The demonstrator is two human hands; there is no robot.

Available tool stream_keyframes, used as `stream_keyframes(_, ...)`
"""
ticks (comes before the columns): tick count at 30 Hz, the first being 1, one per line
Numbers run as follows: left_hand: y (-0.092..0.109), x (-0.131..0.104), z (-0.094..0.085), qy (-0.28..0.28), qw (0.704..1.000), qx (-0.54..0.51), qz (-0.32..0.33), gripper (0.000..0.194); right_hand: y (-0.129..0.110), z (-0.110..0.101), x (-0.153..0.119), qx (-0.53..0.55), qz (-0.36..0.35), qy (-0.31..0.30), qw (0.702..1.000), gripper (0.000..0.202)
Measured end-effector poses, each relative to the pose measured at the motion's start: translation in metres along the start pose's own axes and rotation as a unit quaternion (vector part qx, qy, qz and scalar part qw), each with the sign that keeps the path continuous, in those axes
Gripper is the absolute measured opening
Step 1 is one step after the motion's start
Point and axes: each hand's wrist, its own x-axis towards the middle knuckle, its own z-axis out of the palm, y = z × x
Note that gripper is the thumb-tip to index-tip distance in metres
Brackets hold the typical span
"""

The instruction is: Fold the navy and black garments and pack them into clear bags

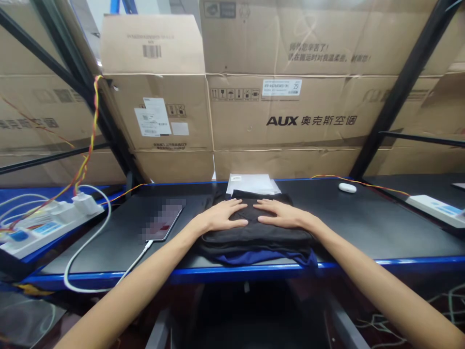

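Note:
A folded black cloth garment [254, 237] lies near the front edge of the dark table, its exact kind not clear. Beneath it, dark blue cloth [250, 257] sticks out along the front and at the right corner. My left hand [225, 214] rests flat on the left half of the black garment, fingers stretched and thumb pointing inward. Mirroring it, my right hand [281, 213] lies flat on the right half, with its fingers spread. A narrow strip of black cloth shows between the two hands. Neither hand grips anything.
Behind the garment lies a whitish plastic packet [250, 183]. A phone [165, 223] on a white charging cable [69, 264] is at left, near a power strip [54, 223]. At right are a white earbud case [347, 187] and another power strip [436, 209]. Cardboard [240, 131] walls the back.

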Motion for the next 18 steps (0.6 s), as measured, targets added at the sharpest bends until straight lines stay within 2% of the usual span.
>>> stream_keyframes(5, 0.000, -0.001, -0.003, -0.016, 1.000, -0.006, -0.009, 0.078, 0.002, 0.001, 0.000, 0.007, -0.005, 0.007, 1.000, 0.077)
stream_keyframes(9, 0.000, -0.002, -0.006, 0.004, 1.000, -0.018, 0.002, 0.067, 0.006, 0.001, 0.001, 0.026, -0.018, 0.063, 0.997, 0.065)
stream_keyframes(12, 0.000, 0.000, -0.009, 0.061, 0.998, 0.004, 0.000, 0.060, 0.011, -0.002, 0.001, 0.042, -0.026, 0.152, 0.987, 0.050)
stream_keyframes(15, -0.004, 0.006, -0.014, 0.138, 0.990, 0.029, -0.008, 0.048, 0.021, -0.007, 0.001, 0.030, -0.003, 0.261, 0.965, 0.042)
stream_keyframes(18, -0.013, 0.017, -0.021, 0.188, 0.981, 0.029, -0.028, 0.037, 0.036, -0.014, 0.002, -0.010, 0.028, 0.314, 0.949, 0.042)
